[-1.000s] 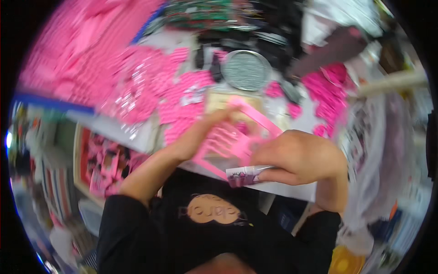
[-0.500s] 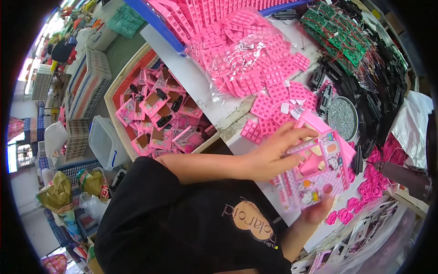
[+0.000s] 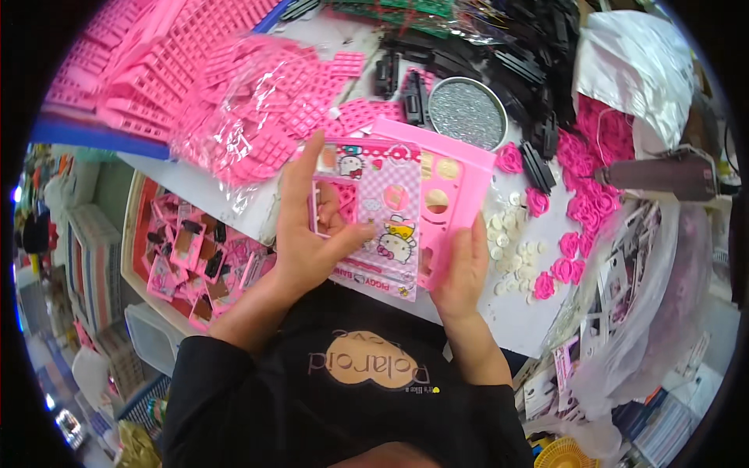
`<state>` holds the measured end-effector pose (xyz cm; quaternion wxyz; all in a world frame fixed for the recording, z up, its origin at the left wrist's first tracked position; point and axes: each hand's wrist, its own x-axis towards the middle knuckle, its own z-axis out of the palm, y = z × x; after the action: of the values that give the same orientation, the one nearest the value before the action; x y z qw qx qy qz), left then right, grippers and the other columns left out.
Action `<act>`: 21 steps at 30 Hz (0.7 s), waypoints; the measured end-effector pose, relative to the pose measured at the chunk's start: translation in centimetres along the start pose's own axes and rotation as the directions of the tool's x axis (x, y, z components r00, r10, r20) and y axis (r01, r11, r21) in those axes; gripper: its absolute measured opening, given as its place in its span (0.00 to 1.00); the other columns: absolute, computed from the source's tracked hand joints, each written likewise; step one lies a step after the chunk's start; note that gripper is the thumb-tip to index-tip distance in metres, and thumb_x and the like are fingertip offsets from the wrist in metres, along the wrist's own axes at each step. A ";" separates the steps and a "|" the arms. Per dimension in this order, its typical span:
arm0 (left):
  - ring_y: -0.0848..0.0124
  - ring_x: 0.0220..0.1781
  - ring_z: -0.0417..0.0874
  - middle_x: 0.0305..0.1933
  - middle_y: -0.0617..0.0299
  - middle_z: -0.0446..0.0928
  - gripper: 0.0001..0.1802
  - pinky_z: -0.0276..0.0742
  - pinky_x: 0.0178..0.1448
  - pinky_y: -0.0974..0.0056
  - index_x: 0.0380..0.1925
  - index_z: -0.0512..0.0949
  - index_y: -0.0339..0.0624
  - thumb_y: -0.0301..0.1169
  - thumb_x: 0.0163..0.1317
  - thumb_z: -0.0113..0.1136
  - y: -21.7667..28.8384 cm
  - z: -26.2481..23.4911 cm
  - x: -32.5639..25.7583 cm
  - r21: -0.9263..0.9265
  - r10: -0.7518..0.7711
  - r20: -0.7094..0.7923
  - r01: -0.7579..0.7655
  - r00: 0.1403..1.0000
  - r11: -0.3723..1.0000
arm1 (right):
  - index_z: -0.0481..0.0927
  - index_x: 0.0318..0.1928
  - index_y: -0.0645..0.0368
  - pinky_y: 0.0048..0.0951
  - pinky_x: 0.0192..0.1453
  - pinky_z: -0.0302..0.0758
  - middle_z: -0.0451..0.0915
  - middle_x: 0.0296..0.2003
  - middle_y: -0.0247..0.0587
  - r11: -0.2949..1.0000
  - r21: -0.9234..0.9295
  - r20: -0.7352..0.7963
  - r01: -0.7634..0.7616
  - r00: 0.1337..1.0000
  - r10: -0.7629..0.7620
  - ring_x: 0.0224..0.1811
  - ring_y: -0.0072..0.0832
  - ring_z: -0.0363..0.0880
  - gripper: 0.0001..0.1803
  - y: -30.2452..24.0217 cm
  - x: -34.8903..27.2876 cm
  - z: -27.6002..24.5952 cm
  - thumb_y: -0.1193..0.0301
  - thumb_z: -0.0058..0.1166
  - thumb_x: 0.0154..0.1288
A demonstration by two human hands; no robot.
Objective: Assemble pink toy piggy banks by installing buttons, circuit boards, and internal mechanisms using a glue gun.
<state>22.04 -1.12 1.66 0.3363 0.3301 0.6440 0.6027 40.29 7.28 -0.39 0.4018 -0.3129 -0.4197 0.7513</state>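
In front of my chest, my left hand (image 3: 308,234) grips a printed panel (image 3: 386,249) with cartoon cat pictures and a cut-out window. Its thumb presses on the printed face, and some fingers show through the window. My right hand (image 3: 462,273) holds a pink plastic panel (image 3: 460,175) by its right edge. That panel has round openings and a slot, and lies partly behind the printed one, which overlaps its left side. Whether the two are joined, I cannot tell. Just beyond them lie pink keypad pieces (image 3: 367,115).
A clear bag (image 3: 242,117) of pink keypads lies at the back left. Behind the panels stands a round tin (image 3: 503,117) of silvery bits. Pink rosettes (image 3: 573,246) and white discs (image 3: 507,242) lie at right, near a dark tool (image 3: 663,175). A bin (image 3: 133,234) holds pink parts.
My view has swung to the right. The printed panel and the pink plastic panel, earlier tilted together in both hands, now face me side by side, overlapping, one in each hand.
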 end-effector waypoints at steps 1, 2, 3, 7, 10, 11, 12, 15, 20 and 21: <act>0.74 0.39 0.65 0.57 0.59 0.65 0.61 0.70 0.38 0.69 0.77 0.54 0.39 0.28 0.44 0.82 0.0 0.2 0.2 0.044 0.039 0.012 -0.040 0.999 0.998 | 0.60 0.72 0.64 0.21 0.52 0.75 0.74 0.58 0.39 0.999 0.014 0.035 0.029 0.999 -0.029 0.50 0.18 0.76 0.29 0.0 0.1 0.1 0.62 0.46 0.80; 0.75 0.38 0.65 0.57 0.59 0.65 0.62 0.70 0.37 0.70 0.77 0.54 0.39 0.28 0.43 0.82 0.0 0.4 0.3 0.085 0.076 0.027 -0.078 0.997 0.993 | 0.60 0.72 0.65 0.22 0.55 0.73 0.74 0.58 0.39 0.998 0.001 0.052 0.056 0.997 -0.056 0.52 0.20 0.75 0.29 0.0 0.2 0.3 0.62 0.46 0.80; 0.75 0.37 0.65 0.58 0.58 0.64 0.62 0.70 0.36 0.70 0.77 0.54 0.39 0.28 0.43 0.82 -0.3 0.9 0.7 0.209 0.167 0.069 -0.178 0.984 0.961 | 0.61 0.72 0.65 0.24 0.58 0.72 0.74 0.58 0.40 0.996 -0.012 0.069 0.086 0.994 -0.085 0.54 0.22 0.74 0.29 0.0 0.3 0.3 0.62 0.46 0.80; 0.72 0.43 0.67 0.58 0.54 0.64 0.62 0.71 0.42 0.69 0.77 0.53 0.39 0.32 0.44 0.83 -0.5 1.6 1.1 0.368 0.223 0.155 -0.265 0.963 0.891 | 0.62 0.70 0.69 0.32 0.70 0.63 0.72 0.59 0.44 0.979 -0.141 0.097 0.151 0.986 -0.138 0.64 0.29 0.67 0.29 0.6 0.4 0.2 0.64 0.47 0.78; 0.67 0.48 0.69 0.58 0.53 0.65 0.61 0.72 0.49 0.65 0.77 0.54 0.38 0.35 0.46 0.82 -0.7 1.4 1.0 0.384 0.207 0.172 -0.259 0.963 0.886 | 0.62 0.70 0.69 0.32 0.70 0.62 0.71 0.60 0.45 0.971 -0.200 0.153 0.132 0.983 -0.102 0.65 0.29 0.66 0.29 0.4 0.5 -0.4 0.65 0.48 0.77; 0.65 0.50 0.70 0.58 0.53 0.65 0.61 0.73 0.52 0.63 0.77 0.54 0.37 0.35 0.46 0.82 -0.8 1.3 0.9 0.386 0.204 0.177 -0.259 0.963 0.886 | 0.63 0.70 0.69 0.32 0.69 0.63 0.71 0.59 0.44 0.962 -0.230 0.167 0.148 0.980 -0.111 0.64 0.29 0.67 0.28 0.3 0.5 -0.5 0.65 0.49 0.77; 0.63 0.52 0.70 0.58 0.52 0.65 0.61 0.72 0.54 0.62 0.77 0.54 0.37 0.36 0.46 0.81 -0.9 1.3 0.8 0.398 0.205 0.177 -0.260 0.963 0.880 | 0.63 0.69 0.69 0.32 0.68 0.64 0.72 0.59 0.44 0.952 -0.259 0.182 0.165 0.976 -0.120 0.62 0.29 0.68 0.28 0.3 0.6 -0.5 0.66 0.50 0.77; 0.66 0.49 0.68 0.55 0.55 0.65 0.60 0.69 0.52 0.63 0.77 0.54 0.37 0.35 0.47 0.80 -1.2 0.9 0.7 0.411 0.212 0.186 -0.272 0.959 0.870 | 0.64 0.68 0.69 0.30 0.64 0.68 0.74 0.55 0.43 0.993 -0.056 0.124 0.101 0.988 -0.094 0.57 0.28 0.72 0.28 -0.1 0.1 0.6 0.66 0.52 0.75; 0.63 0.52 0.69 0.58 0.52 0.66 0.60 0.69 0.56 0.60 0.77 0.54 0.36 0.37 0.47 0.80 -1.5 0.7 0.3 0.321 0.156 0.149 -0.197 0.976 0.926 | 0.65 0.68 0.69 0.31 0.62 0.71 0.75 0.55 0.43 0.939 -0.269 0.251 0.214 0.957 -0.146 0.56 0.28 0.74 0.31 -1.0 0.6 0.1 0.67 0.58 0.72; 0.59 0.55 0.70 0.59 0.50 0.67 0.60 0.70 0.59 0.58 0.77 0.54 0.36 0.38 0.48 0.80 -1.3 0.7 0.1 0.304 0.131 0.133 -0.166 0.982 0.938 | 0.64 0.68 0.69 0.31 0.62 0.71 0.75 0.56 0.44 0.910 -0.333 0.298 0.248 0.943 -0.148 0.56 0.28 0.74 0.32 -1.2 0.8 -0.1 0.67 0.59 0.71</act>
<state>22.56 -0.66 0.37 0.2681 0.4600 0.6852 0.4970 40.41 8.37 0.47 0.3512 -0.2338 -0.6321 0.6500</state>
